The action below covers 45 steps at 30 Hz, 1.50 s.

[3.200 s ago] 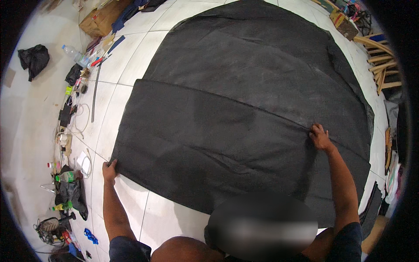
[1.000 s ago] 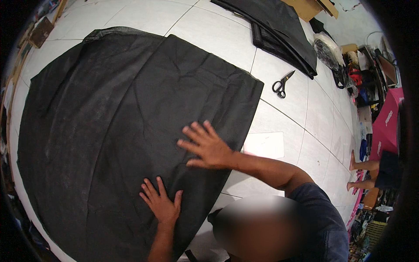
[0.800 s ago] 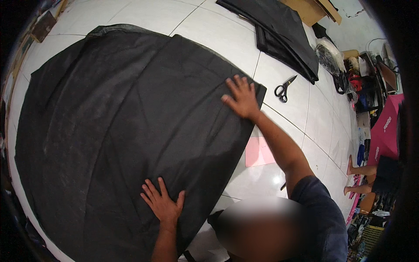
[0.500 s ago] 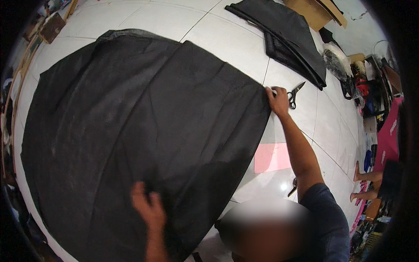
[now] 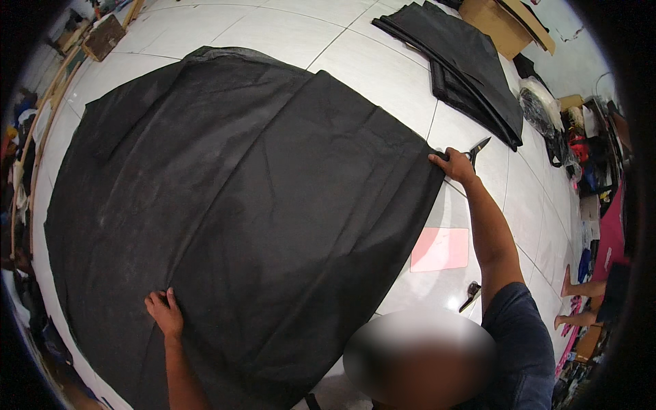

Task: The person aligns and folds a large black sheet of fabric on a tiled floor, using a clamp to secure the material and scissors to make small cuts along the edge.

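A large sheet of black fabric (image 5: 273, 205) lies spread over the floor, with long creases and a curved outer edge on the left. My right hand (image 5: 454, 165) is closed on the sheet's right corner, a bit of dark cloth bunched at its fingers. Lower on the left, my left hand (image 5: 164, 314) rests on the fabric at a long crease, its fingers curled down as if pinching the cloth. Just past my right hand lie black-handled scissors (image 5: 481, 147), partly covered by it. A pink sheet (image 5: 439, 249) lies beside the fabric's right edge, below my right hand.
Folded black fabric (image 5: 471, 61) lies at the far right, before a cardboard box (image 5: 502, 29). A small dark tool (image 5: 471, 295) is near my right elbow. Another person's feet (image 5: 570, 301) show at the right. Clutter lines both sides; a wooden block (image 5: 104, 37) stands far left.
My left hand has moved left across the fabric and come down at the crease. My right hand has kept to the corner, its grip shifted. The whole view has swung slightly.
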Motion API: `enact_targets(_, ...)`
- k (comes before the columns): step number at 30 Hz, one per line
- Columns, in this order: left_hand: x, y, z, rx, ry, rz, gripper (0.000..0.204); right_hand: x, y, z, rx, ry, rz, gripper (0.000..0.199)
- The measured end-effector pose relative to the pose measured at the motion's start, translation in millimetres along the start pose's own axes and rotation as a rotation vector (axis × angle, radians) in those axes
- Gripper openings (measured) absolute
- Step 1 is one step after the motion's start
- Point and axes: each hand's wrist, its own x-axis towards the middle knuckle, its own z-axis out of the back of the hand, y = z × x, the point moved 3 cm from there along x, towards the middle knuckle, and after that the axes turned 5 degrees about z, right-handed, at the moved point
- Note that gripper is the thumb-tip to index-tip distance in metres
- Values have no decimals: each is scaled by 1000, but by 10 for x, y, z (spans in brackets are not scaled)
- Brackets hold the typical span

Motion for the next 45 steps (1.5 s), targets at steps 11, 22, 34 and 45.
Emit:
enact_targets(11,-1996,1777,1133,-82,631,367,35,-1994,558,-521,263,-67,-46,66)
enact_targets(22,-5191,3945,526,-1279,-190,1640,51,-2168,672,-1062,1210,54,-301,37)
enact_targets(34,-5515,4343,149,-1613,-629,900,40,-1945,112,-741,1371,-37,-247,28)
enact_targets(45,-3864,5584,2137,-1099,-795,888,6,-828,2473,496,1346,-7,94,29)
